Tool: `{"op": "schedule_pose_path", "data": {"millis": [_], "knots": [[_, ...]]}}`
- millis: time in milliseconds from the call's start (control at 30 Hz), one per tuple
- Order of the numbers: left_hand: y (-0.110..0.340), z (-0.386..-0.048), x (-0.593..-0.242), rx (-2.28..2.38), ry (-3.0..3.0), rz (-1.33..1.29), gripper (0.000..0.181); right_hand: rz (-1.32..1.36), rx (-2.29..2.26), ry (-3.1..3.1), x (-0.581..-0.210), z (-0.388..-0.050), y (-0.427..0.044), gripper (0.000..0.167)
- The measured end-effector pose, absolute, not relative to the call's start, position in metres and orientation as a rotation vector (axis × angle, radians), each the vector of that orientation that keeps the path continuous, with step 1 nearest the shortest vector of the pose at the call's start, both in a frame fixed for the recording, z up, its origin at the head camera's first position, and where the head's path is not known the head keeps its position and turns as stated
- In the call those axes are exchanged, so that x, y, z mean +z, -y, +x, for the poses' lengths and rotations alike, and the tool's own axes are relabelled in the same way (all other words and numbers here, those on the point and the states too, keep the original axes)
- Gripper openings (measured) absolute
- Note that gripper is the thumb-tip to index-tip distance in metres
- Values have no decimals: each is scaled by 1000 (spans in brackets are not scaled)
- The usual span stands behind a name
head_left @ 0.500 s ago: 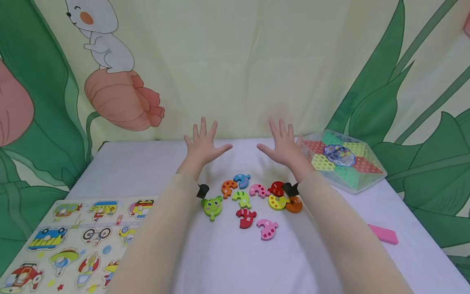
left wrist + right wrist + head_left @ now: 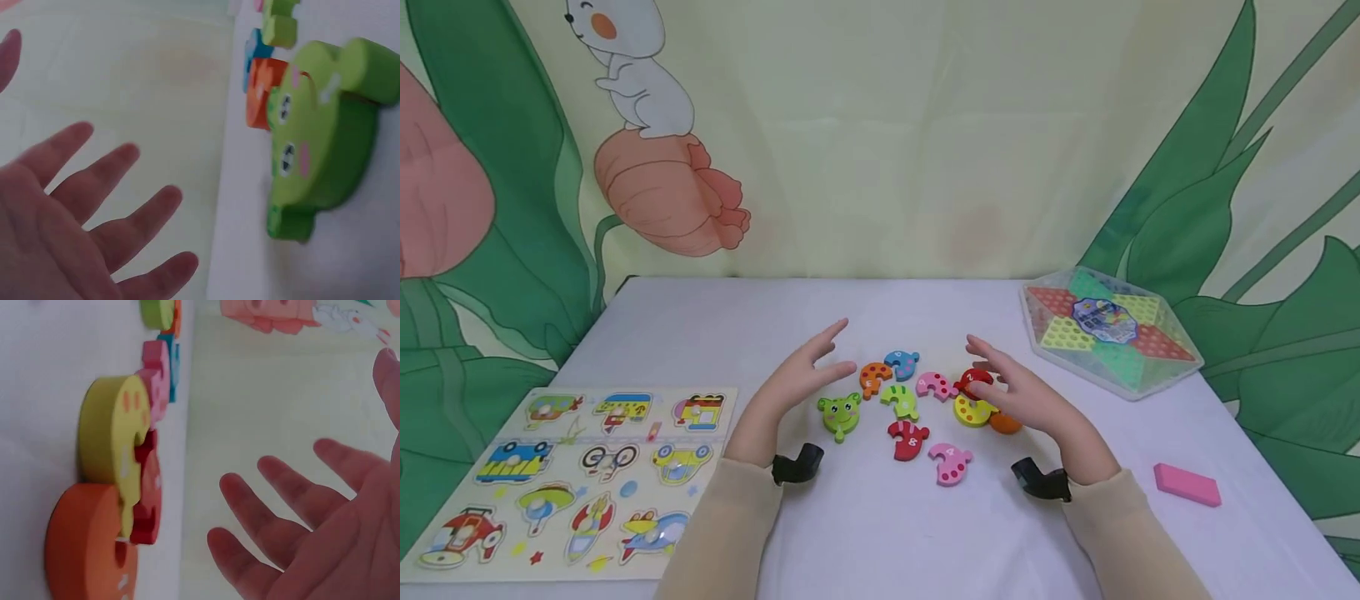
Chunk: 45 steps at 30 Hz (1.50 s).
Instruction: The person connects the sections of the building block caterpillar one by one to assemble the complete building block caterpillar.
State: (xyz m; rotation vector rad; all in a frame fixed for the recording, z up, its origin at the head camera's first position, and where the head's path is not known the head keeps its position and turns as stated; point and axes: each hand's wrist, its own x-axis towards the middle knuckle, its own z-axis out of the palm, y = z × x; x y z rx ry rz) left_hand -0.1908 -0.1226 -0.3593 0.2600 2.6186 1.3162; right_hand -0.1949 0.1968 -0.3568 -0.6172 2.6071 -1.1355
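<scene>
Above the smooth, pale desk (image 2: pixel 887 542), I hold my left hand (image 2: pixel 793 383) and right hand (image 2: pixel 1026 396) on either side of a loose cluster of chunky painted pieces, both hands released, fingers apart and grasping nothing. Nearest my left hand sits the green frog head (image 2: pixel 840 414), a thick, rounded slab with a flat smiling face, two knobby bumps on top and a short stub below. Beside it lie arched pieces with notched undersides: a spotted orange one (image 2: pixel 874 381), a blue one (image 2: pixel 902 364), a striped light green one (image 2: pixel 901 402) and a pink one (image 2: pixel 936 385). Close by my right hand, a dark red arch (image 2: pixel 967 382), a yellow arch (image 2: pixel 972 412) and a brownish-orange arch (image 2: pixel 1005 424) crowd together (my hand partly covers them in the head view). Nearer me lie a red striped piece (image 2: pixel 907 439) and a pink spotted piece (image 2: pixel 951 463). Off to the left is a flat puzzle board (image 2: pixel 567 460) of vehicle shapes; to the right, a clear six-sided box (image 2: pixel 1112 333) and a plain pink block (image 2: pixel 1187 485)
</scene>
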Motion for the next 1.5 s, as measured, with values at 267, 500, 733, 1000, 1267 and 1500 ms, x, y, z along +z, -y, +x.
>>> {"op": "schedule_pose_path", "data": {"millis": [267,500,733,1000,1267,1500], "knots": [[125,-187,-384,1076,-2470,197,64,-622,-1110,-2583,-367,-194,-203,61],[130,-189,-396,956,-2424,147,69,-631,-1112,-2574,-369,-195,-203,61],[129,-193,-405,942,-2443,201,68,-622,-1088,-2612,-374,-200,-207,61],[131,-195,-409,979,-2450,231,51,-574,-1064,-2617,-376,-203,-211,62],[136,-198,-409,955,-2490,207,49,-505,-1052,-2617,-376,-206,-216,63],[139,-203,-412,961,-2548,208,51,-448,-1085,-2606,-379,-208,-223,69]]}}
